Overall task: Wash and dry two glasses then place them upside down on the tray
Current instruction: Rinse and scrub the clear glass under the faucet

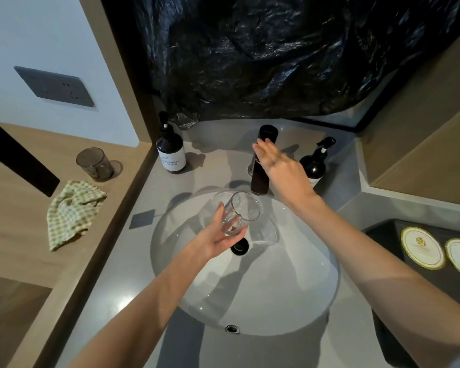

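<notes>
The left hand (pixel 218 239) grips a clear glass (pixel 241 212) by its lower part, thumb on one side and fingers curled under the other. The glass is tilted, its mouth turned toward the faucet (pixel 259 181), and is held over the sink (pixel 290 301), just in front of the spout and above the drain (pixel 240 247). The right hand (pixel 279 166) is flat, fingers straight and together, its fingertips at the faucet's top; it holds nothing.

A grey glass (pixel 94 164) stands upright on the wooden ledge (pixel 16 221) beyond the table's left edge, and a checked cloth (pixel 71 211) lies crumpled near it. The dark tray (pixel 383 235) sits at the table's right edge with two round coasters (pixel 422 247) on it. Two pump bottles stand at the back of the table, one left (pixel 170 152) and one right (pixel 315 166) of the faucet.
</notes>
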